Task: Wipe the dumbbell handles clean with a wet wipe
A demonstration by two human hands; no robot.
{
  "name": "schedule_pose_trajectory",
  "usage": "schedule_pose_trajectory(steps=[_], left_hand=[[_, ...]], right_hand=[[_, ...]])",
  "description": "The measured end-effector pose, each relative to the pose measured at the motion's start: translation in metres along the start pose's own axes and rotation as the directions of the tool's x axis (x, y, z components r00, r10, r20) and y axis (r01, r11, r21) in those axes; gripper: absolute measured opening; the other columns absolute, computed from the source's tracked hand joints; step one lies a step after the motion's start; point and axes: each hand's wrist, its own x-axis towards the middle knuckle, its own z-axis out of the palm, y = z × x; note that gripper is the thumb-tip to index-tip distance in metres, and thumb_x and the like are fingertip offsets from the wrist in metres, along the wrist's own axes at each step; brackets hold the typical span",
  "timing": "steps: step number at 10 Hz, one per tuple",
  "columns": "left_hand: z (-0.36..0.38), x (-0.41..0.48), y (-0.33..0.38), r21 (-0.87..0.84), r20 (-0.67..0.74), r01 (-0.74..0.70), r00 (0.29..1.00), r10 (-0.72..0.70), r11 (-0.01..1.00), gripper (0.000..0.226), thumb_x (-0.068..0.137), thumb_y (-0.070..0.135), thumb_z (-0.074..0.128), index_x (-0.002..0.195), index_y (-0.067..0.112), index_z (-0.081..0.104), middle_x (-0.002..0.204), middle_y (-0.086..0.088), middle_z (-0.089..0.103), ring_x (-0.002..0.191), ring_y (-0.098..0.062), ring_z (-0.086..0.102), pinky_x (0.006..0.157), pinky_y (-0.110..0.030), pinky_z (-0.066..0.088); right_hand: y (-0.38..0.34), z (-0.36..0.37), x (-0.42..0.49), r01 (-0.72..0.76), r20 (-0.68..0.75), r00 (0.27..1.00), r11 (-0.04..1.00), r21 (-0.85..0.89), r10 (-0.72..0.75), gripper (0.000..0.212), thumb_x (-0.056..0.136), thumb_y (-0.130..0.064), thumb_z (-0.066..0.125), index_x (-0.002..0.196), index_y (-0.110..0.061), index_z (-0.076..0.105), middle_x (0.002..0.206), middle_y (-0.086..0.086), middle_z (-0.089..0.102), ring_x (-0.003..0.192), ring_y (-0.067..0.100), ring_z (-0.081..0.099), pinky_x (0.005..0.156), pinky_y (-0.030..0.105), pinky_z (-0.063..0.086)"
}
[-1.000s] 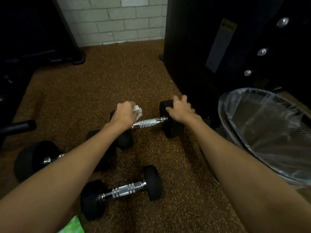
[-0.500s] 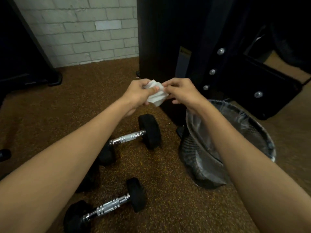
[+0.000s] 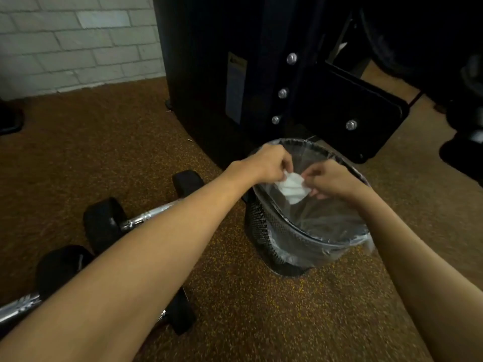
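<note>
wet wipe (image 3: 292,188) pinched between both hands, over bin (image 3: 264,226)

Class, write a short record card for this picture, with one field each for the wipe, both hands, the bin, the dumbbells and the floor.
wipe: white, crumpled, held over the bin's opening
left hand: pinches the wipe's left edge
right hand: pinches the wipe's right edge
bin: black mesh with a clear liner, standing on the floor
dumbbells: at least two, lying left of the bin, untouched
floor: brown, speckled
</note>
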Motion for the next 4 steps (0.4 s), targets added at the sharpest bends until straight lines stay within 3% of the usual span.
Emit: schedule_pose_trajectory(steps=[1, 2, 3, 4], left_hand=[[0.016, 0.003, -0.007, 0.116, 0.106, 0.030, 0.993, -0.042, 0.993, 0.025, 0.083, 0.014, 0.069, 0.107, 0.017, 0.068, 0.096, 0.001, 0.054, 0.095, -0.015, 0.057, 0.081, -0.026, 0.047], [0.018, 0.003, -0.011, 0.102, 0.082, 0.031, 0.996, -0.040, 0.994, 0.023, 0.085, 0.018, 0.067, 0.108, 0.016, 0.067, 0.100, 0.000, 0.058, 0.100, -0.017, 0.059, 0.084, -0.027, 0.048], [0.014, 0.002, -0.014, 0.006, 0.010, 0.023, 1.000, -0.023, 1.000, 0.024, 0.086, 0.017, 0.066, 0.110, 0.013, 0.067, 0.099, 0.001, 0.062, 0.101, -0.014, 0.060, 0.083, -0.024, 0.046], [0.008, -0.008, -0.015, -0.165, -0.090, 0.023, 0.995, -0.038, 0.986, 0.025, 0.087, 0.014, 0.064, 0.112, 0.013, 0.067, 0.103, -0.003, 0.066, 0.100, -0.013, 0.063, 0.089, -0.024, 0.050]], right_hand=[[0.018, 0.017, 0.002, -0.039, 0.040, 0.998, 0.999, -0.006, 0.040, 0.012, 0.087, -0.007, 0.057, 0.095, -0.008, 0.067, 0.069, 0.003, 0.063, 0.052, 0.009, 0.058, 0.057, 0.028, 0.052], [0.029, 0.031, 0.005, -0.058, 0.079, 0.995, 0.998, 0.013, 0.057, 0.013, 0.087, -0.010, 0.056, 0.094, -0.011, 0.067, 0.079, 0.007, 0.067, 0.057, 0.013, 0.060, 0.062, 0.034, 0.055], [0.037, 0.045, 0.010, -0.088, 0.142, 0.986, 0.996, -0.018, 0.090, 0.015, 0.087, -0.011, 0.056, 0.097, -0.010, 0.067, 0.079, 0.011, 0.069, 0.064, 0.019, 0.062, 0.061, 0.034, 0.055], [0.030, 0.044, 0.006, -0.046, 0.098, 0.993, 0.987, -0.157, 0.062, 0.020, 0.087, -0.013, 0.058, 0.104, -0.013, 0.067, 0.101, 0.011, 0.070, 0.089, 0.023, 0.065, 0.079, 0.034, 0.051]])
